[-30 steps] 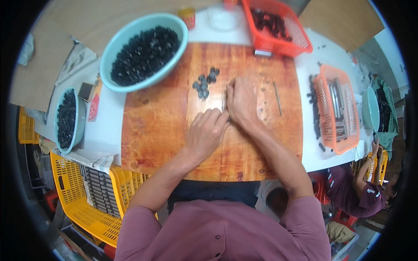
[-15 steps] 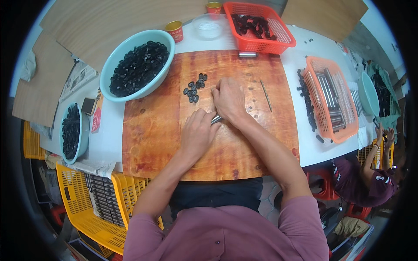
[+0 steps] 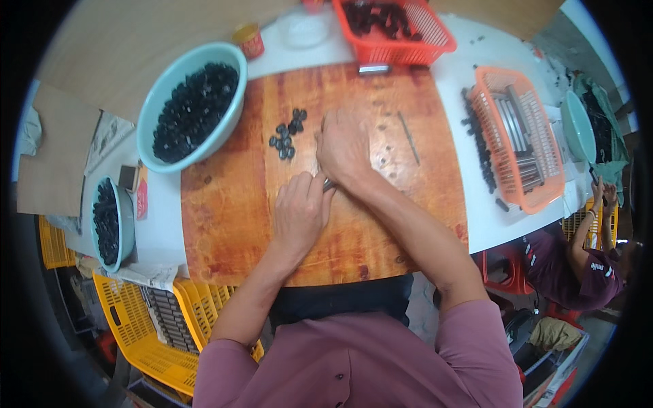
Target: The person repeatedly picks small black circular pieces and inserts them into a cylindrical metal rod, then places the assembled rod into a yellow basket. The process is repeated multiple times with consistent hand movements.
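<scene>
Left hand (image 3: 300, 207) is gripping a metal rod (image 3: 328, 184) pointing toward the wooden board's (image 3: 228, 231) right edge, right hand (image 3: 345, 146) hiding its fingers' state.

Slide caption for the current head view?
Left hand holds a silver metal cylinder beside the right hand, near small black oval pieces on a brown wooden board.

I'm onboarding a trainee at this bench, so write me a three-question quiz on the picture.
1. True or false: the left hand is empty.
2. What lies in the orange basket?
a) paper cups
b) metal bars
c) newspapers
3. Fill in: the thin rod lies on the wooden board, to the ____ of the right hand.

Key: 1. False, it holds a metal piece; 2. b; 3. right.
</scene>
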Demonstrator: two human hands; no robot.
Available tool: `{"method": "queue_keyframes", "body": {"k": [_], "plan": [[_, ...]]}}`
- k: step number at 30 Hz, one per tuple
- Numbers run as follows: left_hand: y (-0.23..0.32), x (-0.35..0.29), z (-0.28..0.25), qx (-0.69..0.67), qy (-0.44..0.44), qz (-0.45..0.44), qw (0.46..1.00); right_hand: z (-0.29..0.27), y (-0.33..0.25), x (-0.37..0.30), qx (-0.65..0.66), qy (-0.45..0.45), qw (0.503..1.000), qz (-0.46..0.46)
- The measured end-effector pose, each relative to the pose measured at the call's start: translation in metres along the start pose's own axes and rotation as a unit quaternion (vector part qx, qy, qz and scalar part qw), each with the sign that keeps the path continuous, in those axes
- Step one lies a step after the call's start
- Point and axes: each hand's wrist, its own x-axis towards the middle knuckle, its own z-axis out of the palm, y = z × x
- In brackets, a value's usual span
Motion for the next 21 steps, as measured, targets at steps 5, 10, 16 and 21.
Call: {"method": "queue_keyframes", "body": {"k": [5, 10, 16, 21], "plan": [[-0.016, 0.009, -0.006, -0.135, 0.010, -0.054, 0.989, 0.017, 0.017, 0.000, 0.329, 0.155, 0.926, 0.102], [-0.031, -0.001, -0.042, -0.606, -0.068, -0.352, 0.710, 0.017, 0.028, 0.003, 0.385, 0.171, 0.902, 0.098], [-0.046, -0.054, -0.098, -0.516, -0.063, -0.286, 0.805, 0.014, 0.017, -0.008, 0.344, 0.119, 0.929, 0.069], [-0.052, -0.097, -0.156, -0.549, -0.025, -0.326, 0.769, 0.029, 0.058, 0.001, 0.343, 0.050, 0.937, 0.036]]}}
